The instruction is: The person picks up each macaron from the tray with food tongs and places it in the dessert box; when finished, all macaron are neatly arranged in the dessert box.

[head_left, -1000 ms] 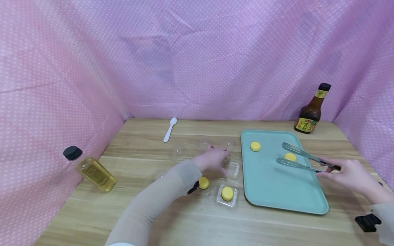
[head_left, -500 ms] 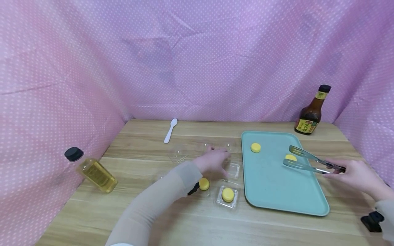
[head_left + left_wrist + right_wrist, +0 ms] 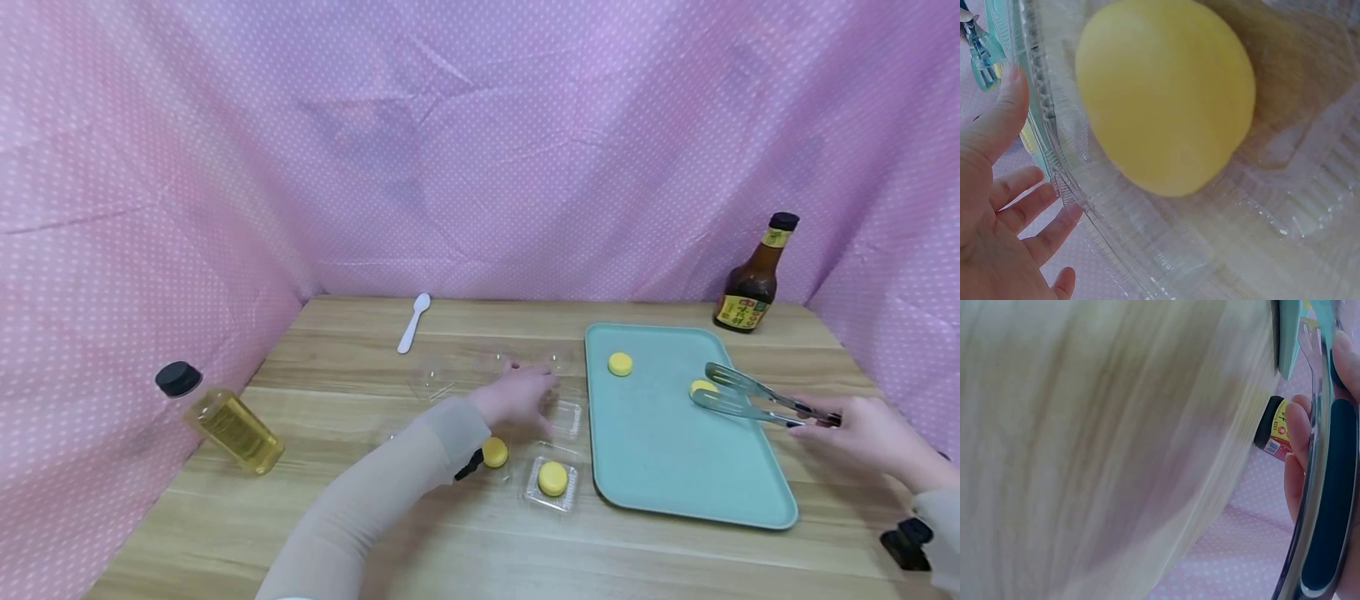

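My right hand (image 3: 862,433) gripped the metal tongs (image 3: 750,400), whose tips sat on either side of a yellow cake (image 3: 701,387) lying on the teal tray (image 3: 675,467), with a second cake (image 3: 619,363) farther back on it. My left hand (image 3: 517,396) lay relaxed, fingers spread flat over the clear plastic container (image 3: 566,412) just left of the tray, holding nothing. Two more yellow cakes (image 3: 552,477) sat in clear cups near that wrist.

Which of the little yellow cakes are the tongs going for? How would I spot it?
Find the teal tray on the right of the wooden table. Two yellow cakes lie on it; the one meant sits at the tips of the metal tongs held by the right hand, nearer the tray's right edge than the other cake.
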Tool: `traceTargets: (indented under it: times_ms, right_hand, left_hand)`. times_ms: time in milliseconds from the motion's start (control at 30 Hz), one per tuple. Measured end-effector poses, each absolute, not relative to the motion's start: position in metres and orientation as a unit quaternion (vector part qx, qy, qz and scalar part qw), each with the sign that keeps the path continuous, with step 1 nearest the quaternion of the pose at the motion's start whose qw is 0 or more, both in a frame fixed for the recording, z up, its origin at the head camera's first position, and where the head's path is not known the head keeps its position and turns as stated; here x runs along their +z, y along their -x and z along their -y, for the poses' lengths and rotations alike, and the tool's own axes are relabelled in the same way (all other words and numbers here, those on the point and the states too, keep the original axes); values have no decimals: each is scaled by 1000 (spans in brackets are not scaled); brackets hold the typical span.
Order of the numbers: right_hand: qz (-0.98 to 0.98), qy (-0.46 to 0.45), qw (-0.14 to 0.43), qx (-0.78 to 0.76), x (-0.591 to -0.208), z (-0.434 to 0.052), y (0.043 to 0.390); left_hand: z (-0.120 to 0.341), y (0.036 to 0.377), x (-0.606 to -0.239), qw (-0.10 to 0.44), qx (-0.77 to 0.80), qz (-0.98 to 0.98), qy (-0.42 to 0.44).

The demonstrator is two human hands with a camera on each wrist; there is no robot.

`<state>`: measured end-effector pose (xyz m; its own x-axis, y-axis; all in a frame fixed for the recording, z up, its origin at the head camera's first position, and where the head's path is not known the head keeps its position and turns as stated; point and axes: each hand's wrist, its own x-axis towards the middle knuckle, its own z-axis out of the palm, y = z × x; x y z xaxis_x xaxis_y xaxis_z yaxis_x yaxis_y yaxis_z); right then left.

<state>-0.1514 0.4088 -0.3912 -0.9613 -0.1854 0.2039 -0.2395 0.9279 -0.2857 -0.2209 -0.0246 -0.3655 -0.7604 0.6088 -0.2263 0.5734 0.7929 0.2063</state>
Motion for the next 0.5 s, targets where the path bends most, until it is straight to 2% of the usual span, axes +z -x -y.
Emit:
traceTargets:
  times_ms: [500]
  right_hand:
    - [982, -87, 53, 162, -386, -405, 150]
  left_hand:
    - [25, 219, -365, 139, 58, -935, -321]
